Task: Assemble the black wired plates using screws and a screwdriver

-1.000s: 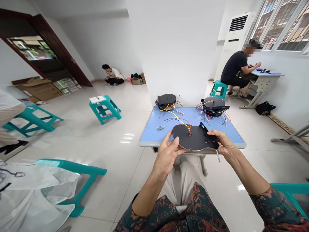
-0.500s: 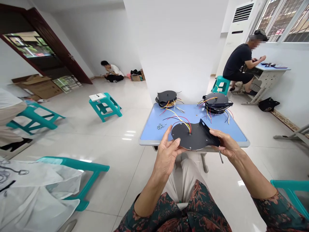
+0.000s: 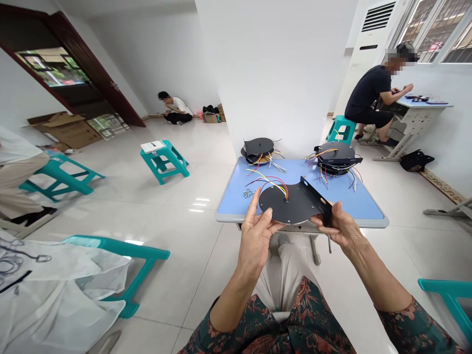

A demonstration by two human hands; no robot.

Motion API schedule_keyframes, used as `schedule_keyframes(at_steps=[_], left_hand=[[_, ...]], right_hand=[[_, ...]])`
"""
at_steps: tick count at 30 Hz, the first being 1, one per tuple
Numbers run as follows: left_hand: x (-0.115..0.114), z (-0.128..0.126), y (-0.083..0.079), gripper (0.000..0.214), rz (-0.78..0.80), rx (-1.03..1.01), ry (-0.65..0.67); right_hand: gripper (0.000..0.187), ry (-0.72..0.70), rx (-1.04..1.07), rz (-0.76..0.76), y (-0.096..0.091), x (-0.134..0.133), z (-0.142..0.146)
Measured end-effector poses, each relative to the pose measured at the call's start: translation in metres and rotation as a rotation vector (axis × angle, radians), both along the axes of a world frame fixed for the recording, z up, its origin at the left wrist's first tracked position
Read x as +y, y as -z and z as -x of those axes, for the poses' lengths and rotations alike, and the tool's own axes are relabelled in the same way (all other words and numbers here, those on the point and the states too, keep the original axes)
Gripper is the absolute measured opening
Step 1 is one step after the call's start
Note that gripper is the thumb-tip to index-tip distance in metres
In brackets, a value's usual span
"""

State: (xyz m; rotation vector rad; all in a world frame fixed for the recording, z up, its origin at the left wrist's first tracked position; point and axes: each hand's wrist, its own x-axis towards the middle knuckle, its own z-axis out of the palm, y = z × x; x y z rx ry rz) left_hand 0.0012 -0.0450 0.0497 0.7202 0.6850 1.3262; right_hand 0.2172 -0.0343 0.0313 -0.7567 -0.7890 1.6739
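Note:
I hold a black round metal plate (image 3: 291,204) with a bent bracket end above the near edge of a blue table (image 3: 368,209). Red and yellow wires (image 3: 273,182) rise from its centre. My left hand (image 3: 256,236) pinches the plate's left rim, thumb on top. My right hand (image 3: 341,226) grips the bracket end, and a thin metal tool (image 3: 329,243) hangs down from that hand.
Two stacks of black plates with wires (image 3: 258,150) (image 3: 337,157) stand at the table's far side, small screws (image 3: 246,193) at its left. Teal stools (image 3: 164,160) stand around. A person (image 3: 372,98) works at a desk on the right, another sits on the floor (image 3: 175,108).
The plate and both hands have shifted slightly left and up in view. My right hand has turned round the bracket end, fingers now under it. The camera has swung a little.

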Motion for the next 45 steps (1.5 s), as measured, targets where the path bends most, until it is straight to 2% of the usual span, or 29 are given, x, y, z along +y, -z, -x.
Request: schedule_keyframes(at_steps=[5,8,11,15,20,27,36,41,45], left_hand=[[-0.004,0.002,0.003,0.091,-0.032,-0.005,-0.043],[-0.007,0.003,0.007,0.095,-0.013,-0.021,-0.093],[-0.008,0.004,0.011,0.091,0.047,-0.028,-0.111],[-0.007,0.006,0.013,0.092,0.054,-0.018,-0.080],[-0.007,0.006,0.015,0.080,0.030,0.000,-0.041],[-0.009,0.009,0.025,0.085,0.062,0.012,-0.017],[-0.010,0.001,0.038,0.066,0.027,-0.058,-0.002],[-0.011,0.002,0.044,0.064,0.083,-0.123,0.125],[-0.011,0.009,0.044,0.067,0.048,-0.060,0.179]], right_hand=[[0.039,0.110,-0.147,-0.122,0.002,-0.003,0.015],[0.032,0.206,-0.129,-0.109,0.001,-0.004,0.024],[0.030,0.244,-0.102,-0.072,0.001,-0.004,0.030],[0.030,0.252,-0.115,-0.052,0.006,-0.002,0.029],[0.026,0.261,-0.114,-0.052,0.015,0.000,0.024],[0.028,0.206,-0.138,-0.020,0.020,-0.003,0.015],[0.029,0.183,-0.064,0.002,0.026,-0.006,0.017],[0.028,0.187,-0.059,0.009,0.031,-0.008,0.019],[0.030,0.172,-0.070,0.022,0.033,-0.010,0.014]])
